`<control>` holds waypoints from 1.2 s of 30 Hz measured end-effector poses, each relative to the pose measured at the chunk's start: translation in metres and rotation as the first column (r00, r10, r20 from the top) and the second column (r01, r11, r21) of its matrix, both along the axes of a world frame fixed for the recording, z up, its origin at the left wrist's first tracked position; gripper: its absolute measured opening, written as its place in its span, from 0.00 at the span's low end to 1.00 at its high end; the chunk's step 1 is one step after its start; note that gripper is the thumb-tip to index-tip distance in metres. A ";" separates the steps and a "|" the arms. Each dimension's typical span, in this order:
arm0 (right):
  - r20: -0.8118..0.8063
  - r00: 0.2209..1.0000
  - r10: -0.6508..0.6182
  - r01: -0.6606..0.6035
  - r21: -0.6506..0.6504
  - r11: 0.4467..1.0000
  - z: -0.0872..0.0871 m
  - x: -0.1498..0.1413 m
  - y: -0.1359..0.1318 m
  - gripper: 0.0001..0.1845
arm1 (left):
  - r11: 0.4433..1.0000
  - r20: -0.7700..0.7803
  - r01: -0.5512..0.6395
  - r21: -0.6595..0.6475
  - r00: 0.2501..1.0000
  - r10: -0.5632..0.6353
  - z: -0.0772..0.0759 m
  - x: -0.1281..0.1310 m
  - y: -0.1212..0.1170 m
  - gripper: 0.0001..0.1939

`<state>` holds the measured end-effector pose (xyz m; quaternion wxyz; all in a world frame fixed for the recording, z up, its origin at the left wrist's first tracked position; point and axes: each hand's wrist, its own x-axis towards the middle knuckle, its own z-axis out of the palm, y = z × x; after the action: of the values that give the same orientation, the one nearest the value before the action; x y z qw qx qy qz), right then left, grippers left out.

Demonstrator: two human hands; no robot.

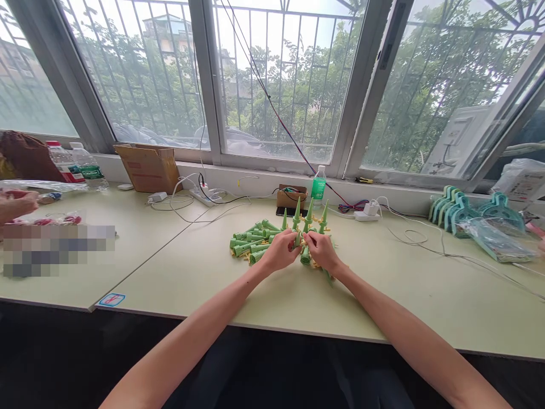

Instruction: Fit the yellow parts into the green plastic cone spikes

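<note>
Both of my hands meet over the table, just in front of several green plastic spikes (pixel 297 216) that stand upright with small yellow valves on them. My left hand (pixel 281 251) is closed, its fingertips pinching a green plastic spike (pixel 297 240). Close against it, my right hand (pixel 323 251) is closed too, thumb and forefinger at the same spot; what they pinch is too small to make out. To the left lies a pile of green hollow tubes (pixel 249 241) with yellow bits among them. Another green tube (pixel 305 255) lies between my hands, partly covered.
A green-labelled bottle (pixel 318 184) and small open box (pixel 291 196) stand behind the spikes. Cables and a power strip (pixel 206 193) run along the wall. A cardboard box (pixel 149 167) is back left, teal hangers (pixel 464 213) right. Another person's hand (pixel 17 204) shows far left.
</note>
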<state>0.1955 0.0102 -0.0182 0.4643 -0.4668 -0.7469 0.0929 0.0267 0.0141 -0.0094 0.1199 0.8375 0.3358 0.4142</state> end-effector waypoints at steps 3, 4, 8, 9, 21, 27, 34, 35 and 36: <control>0.000 1.000 -0.011 0.011 0.008 1.000 -0.001 0.000 0.000 0.22 | 1.000 -0.003 0.003 0.005 1.000 -0.003 0.000 0.000 0.000 0.07; -0.001 1.000 -0.013 0.013 0.009 1.000 -0.001 -0.001 0.000 0.22 | 1.000 -0.005 0.002 0.005 1.000 -0.002 0.000 0.000 0.000 0.07; -0.008 1.000 -0.024 0.024 0.009 1.000 0.001 -0.002 -0.002 0.22 | 1.000 -0.012 -0.009 0.009 1.000 0.009 0.002 0.001 0.000 0.06; -0.014 1.000 -0.024 0.024 0.006 1.000 0.002 -0.002 -0.003 0.21 | 1.000 -0.011 -0.016 0.014 1.000 0.016 0.002 0.001 0.000 0.07; -0.019 0.996 0.091 -0.091 0.005 0.996 0.011 -0.005 -0.014 0.13 | 0.995 0.066 -0.096 0.004 0.993 0.095 0.005 0.002 0.000 0.10; -0.015 0.994 0.109 -0.109 0.002 0.994 0.009 -0.004 -0.012 0.12 | 0.994 0.064 -0.104 0.013 0.993 0.103 0.002 0.001 0.002 0.10; -0.028 0.991 0.130 -0.131 -0.022 0.991 0.007 -0.003 -0.010 0.12 | 0.994 0.036 -0.107 0.014 0.994 0.106 0.003 0.001 0.000 0.10; -0.027 0.991 0.133 -0.134 -0.022 0.991 0.007 -0.003 -0.010 0.13 | 0.994 0.038 -0.106 0.010 0.994 0.106 0.004 0.001 -0.001 0.10; -0.025 0.990 0.136 -0.137 -0.024 0.990 0.007 -0.004 -0.010 0.13 | 0.994 0.039 -0.105 0.007 0.994 0.105 0.004 0.001 -0.002 0.10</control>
<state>0.1919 0.0002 -0.0114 0.4595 -0.4193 -0.7705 0.1395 0.0280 0.0125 -0.0052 0.1007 0.8109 0.3753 0.4376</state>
